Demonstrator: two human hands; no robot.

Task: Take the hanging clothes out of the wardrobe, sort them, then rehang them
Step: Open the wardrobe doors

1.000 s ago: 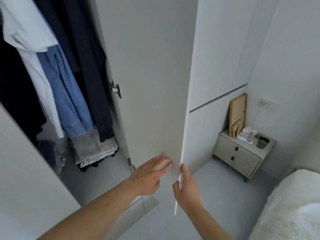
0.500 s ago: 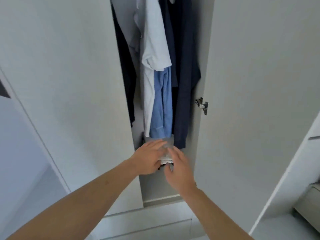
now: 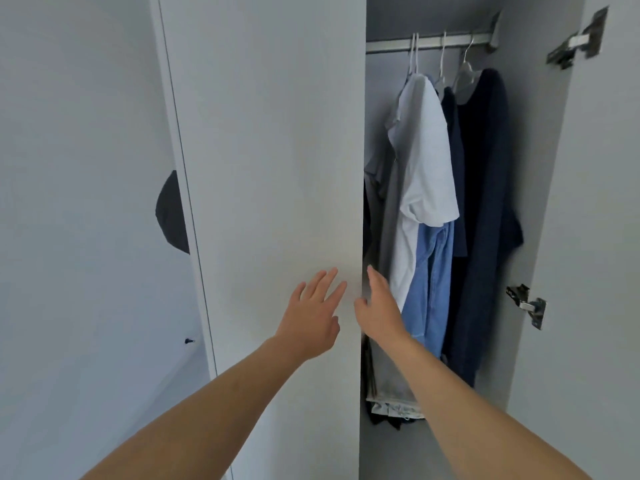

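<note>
At frame centre, 2 spread hands holding nothing — left hand (image 3: 313,315) flat on the left door (image 3: 270,168), right hand (image 3: 379,306) at its edge — likely to swing it open.

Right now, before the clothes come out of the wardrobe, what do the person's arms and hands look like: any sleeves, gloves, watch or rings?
Both forearms are bare as far as the frame shows, with no sleeves in view. The left hand and right hand wear no gloves. No watch, bracelet or ring shows on either wrist or on the visible fingers.
</note>
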